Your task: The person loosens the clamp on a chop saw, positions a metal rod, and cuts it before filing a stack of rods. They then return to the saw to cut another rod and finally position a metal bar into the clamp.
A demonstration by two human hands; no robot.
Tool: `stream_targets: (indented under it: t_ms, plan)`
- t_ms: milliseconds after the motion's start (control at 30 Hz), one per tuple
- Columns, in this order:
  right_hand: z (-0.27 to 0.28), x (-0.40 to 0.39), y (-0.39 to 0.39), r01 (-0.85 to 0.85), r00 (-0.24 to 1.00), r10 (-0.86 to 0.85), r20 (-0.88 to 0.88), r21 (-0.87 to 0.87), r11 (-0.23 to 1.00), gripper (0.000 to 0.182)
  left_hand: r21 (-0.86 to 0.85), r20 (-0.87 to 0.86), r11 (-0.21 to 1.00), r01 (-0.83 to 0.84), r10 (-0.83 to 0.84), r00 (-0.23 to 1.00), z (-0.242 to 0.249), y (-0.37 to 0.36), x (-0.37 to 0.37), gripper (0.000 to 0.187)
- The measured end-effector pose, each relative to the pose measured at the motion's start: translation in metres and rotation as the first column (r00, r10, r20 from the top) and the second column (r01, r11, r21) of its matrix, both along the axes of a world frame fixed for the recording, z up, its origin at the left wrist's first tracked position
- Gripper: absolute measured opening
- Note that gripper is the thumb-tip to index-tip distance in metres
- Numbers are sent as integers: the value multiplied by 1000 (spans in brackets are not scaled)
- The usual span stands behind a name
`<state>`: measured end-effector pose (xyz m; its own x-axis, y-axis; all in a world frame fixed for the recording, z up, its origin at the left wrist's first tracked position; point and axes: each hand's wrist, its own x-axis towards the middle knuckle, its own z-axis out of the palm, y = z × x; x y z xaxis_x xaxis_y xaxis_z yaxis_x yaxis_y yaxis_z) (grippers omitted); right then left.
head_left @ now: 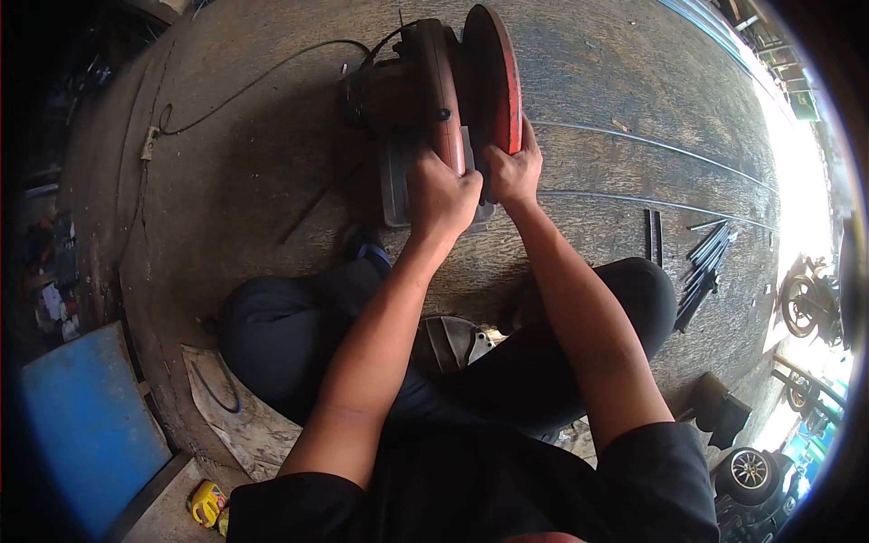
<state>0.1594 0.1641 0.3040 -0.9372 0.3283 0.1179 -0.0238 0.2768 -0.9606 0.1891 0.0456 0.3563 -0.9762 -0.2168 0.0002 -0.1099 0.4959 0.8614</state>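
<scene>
A worn, rust-red chop saw (444, 90) with a round blade guard sits on the concrete floor (253, 172) before the seated person. The left hand (441, 195) wraps closed around its handle; the right hand (514, 170) grips the guard's edge.

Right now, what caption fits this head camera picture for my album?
Seated on the floor, a person grips a red cut-off saw with the left hand and right hand.
</scene>
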Motion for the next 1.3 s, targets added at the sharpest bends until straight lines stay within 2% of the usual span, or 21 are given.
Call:
stream_targets:
  t_ms: [233,300,400,533,800,1300]
  plan:
    - [-9,2,0,13,1000,-12,-16,29,1000,72,12,32,1000,-2,2,999,-6,0,3,31]
    - [-9,3,-1,6,999,-5,-36,25,1000,72,-25,-11,1000,-11,11,1000,-7,1,4,31]
    - [-9,5,-1,18,1000,-18,-8,9,1000,72,-55,24,998,-10,11,1000,-6,1,6,32]
    - [-14,5,-1,24,999,-23,-38,31,999,72,-18,33,1000,-2,3,999,-9,0,6,33]
    - [-16,7,-2,19,998,-19,-63,3,1000,72,-45,-63,999,-27,24,998,-24,0,8,32]
    - [-22,11,-2,23,998,-21,-51,33,999,71,-10,-80,1000,9,-10,997,-30,-1,12,38]
